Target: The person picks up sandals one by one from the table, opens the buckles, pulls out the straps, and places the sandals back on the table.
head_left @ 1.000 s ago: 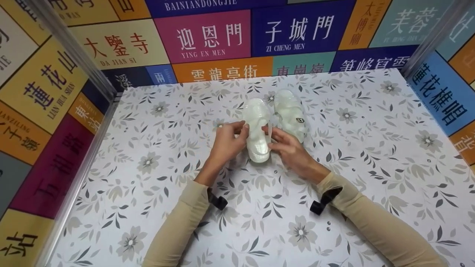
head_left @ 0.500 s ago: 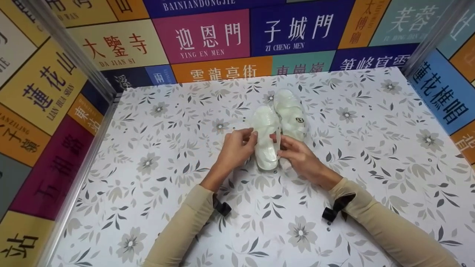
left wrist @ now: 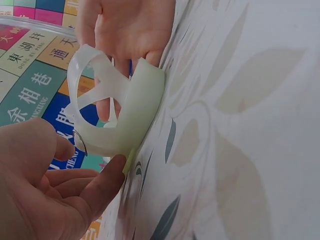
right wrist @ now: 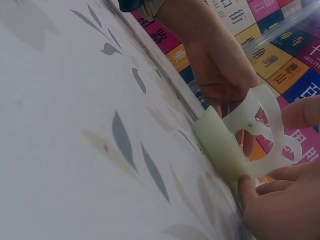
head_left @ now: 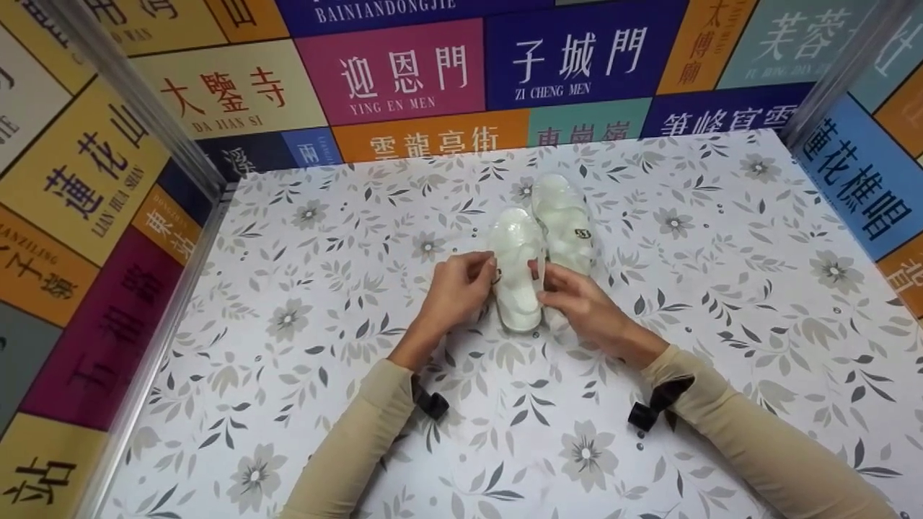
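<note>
A pale green translucent sandal lies on the floral tabletop, its straps arching up in both wrist views. My left hand holds it at the left side, one fingertip against the sole edge and another by the strap in the left wrist view. On the opposite side my right hand grips the sandal at its side strap, a finger touching the sole in the right wrist view. The matching sandal, with a small dark label inside, rests just behind and to the right; my right hand partly covers its near end.
White tabletop with grey leaves and flowers surrounds the pair. Upright panels with coloured name signs stand at the back, left and right. Black wrist cameras are strapped to both sleeves.
Both hands have shifted the nearer sandal rightward and slightly toward me, so it now lies close beside the other one. Over the last half second little has moved.
</note>
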`<control>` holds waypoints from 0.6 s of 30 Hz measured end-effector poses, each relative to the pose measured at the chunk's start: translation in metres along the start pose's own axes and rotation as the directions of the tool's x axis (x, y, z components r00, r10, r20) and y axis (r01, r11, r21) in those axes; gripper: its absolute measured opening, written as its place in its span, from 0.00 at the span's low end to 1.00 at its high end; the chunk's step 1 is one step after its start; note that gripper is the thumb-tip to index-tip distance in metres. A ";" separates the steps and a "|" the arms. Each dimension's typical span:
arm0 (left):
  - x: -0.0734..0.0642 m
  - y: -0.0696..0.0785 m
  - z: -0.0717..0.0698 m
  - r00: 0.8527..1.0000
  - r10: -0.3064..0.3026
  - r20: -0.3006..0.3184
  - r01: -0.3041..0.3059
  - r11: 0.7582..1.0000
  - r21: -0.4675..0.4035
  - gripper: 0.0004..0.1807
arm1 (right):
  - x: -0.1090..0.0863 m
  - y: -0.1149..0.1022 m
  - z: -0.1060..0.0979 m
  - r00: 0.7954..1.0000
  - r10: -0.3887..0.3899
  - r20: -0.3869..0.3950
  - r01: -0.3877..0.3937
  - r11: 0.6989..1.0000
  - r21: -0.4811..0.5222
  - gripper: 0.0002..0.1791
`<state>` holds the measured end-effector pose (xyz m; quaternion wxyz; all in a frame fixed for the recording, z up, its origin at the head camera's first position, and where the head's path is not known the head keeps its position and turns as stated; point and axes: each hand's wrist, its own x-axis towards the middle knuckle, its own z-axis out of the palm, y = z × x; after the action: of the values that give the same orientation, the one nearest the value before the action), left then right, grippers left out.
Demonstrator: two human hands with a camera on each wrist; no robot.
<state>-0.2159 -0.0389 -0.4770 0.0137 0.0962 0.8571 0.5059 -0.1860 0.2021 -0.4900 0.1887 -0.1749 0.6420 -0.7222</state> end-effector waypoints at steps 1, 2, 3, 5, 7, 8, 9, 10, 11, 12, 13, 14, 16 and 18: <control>0.000 0.000 0.000 1.000 0.006 0.001 -0.006 1.000 0.002 0.20 | 0.000 0.000 0.000 1.000 -0.002 0.006 0.002 1.000 -0.005 0.38; -0.001 0.000 0.000 1.000 0.012 0.004 -0.012 1.000 0.004 0.20 | 0.001 -0.001 0.000 1.000 -0.001 0.011 0.001 1.000 -0.008 0.38; -0.001 0.000 0.000 1.000 0.015 0.005 -0.015 1.000 0.009 0.20 | 0.001 -0.002 -0.001 1.000 0.002 0.017 -0.002 1.000 -0.013 0.38; -0.001 0.000 0.000 1.000 0.023 0.007 -0.023 1.000 0.015 0.20 | 0.001 -0.006 -0.002 1.000 0.012 0.029 -0.011 0.999 -0.042 0.37; 0.001 -0.002 -0.002 1.000 0.025 0.001 -0.025 0.999 0.021 0.19 | 0.001 -0.012 -0.003 0.999 0.028 0.034 -0.024 0.995 -0.094 0.38; 0.002 -0.004 -0.003 1.000 0.023 -0.007 -0.023 1.000 0.020 0.19 | 0.001 -0.016 -0.004 0.999 0.036 0.029 -0.032 0.990 -0.135 0.39; 0.004 -0.007 -0.004 1.000 0.022 -0.016 -0.022 1.000 0.017 0.18 | 0.000 -0.020 -0.005 0.999 0.046 0.014 -0.043 0.980 -0.192 0.40; 0.005 -0.009 -0.006 1.000 0.018 -0.022 -0.018 1.000 0.008 0.17 | -0.001 -0.024 -0.006 0.999 0.051 -0.010 -0.052 0.962 -0.267 0.41; 0.007 -0.013 -0.008 1.000 0.017 -0.024 -0.017 1.000 -0.010 0.15 | -0.002 -0.028 -0.007 0.998 0.050 -0.035 -0.059 0.938 -0.342 0.41; 0.008 -0.016 -0.010 1.000 0.017 -0.020 -0.017 0.999 -0.036 0.14 | -0.003 -0.033 -0.007 0.997 0.045 -0.066 -0.068 0.910 -0.409 0.40; 0.010 -0.020 -0.012 1.000 0.022 -0.004 -0.022 0.997 -0.072 0.12 | -0.003 -0.037 -0.007 0.994 0.032 -0.100 -0.076 0.877 -0.474 0.39; 0.011 -0.022 -0.015 0.999 0.027 0.024 -0.025 0.994 -0.109 0.11 | -0.003 -0.042 -0.007 0.991 0.008 -0.130 -0.077 0.844 -0.531 0.37; 0.013 -0.028 -0.019 0.993 0.049 0.103 -0.028 0.980 -0.197 0.10 | -0.001 -0.048 -0.005 0.982 -0.062 -0.181 -0.064 0.787 -0.614 0.31; 0.014 -0.031 -0.024 0.978 0.081 0.192 -0.027 0.963 -0.268 0.09 | 0.002 -0.054 -0.001 0.970 -0.150 -0.193 -0.015 0.752 -0.659 0.25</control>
<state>-0.2371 -0.0712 -0.4912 0.0990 0.1676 0.7734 0.6034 -0.1910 0.2073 -0.4368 0.0121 -0.1666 0.8651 -0.4729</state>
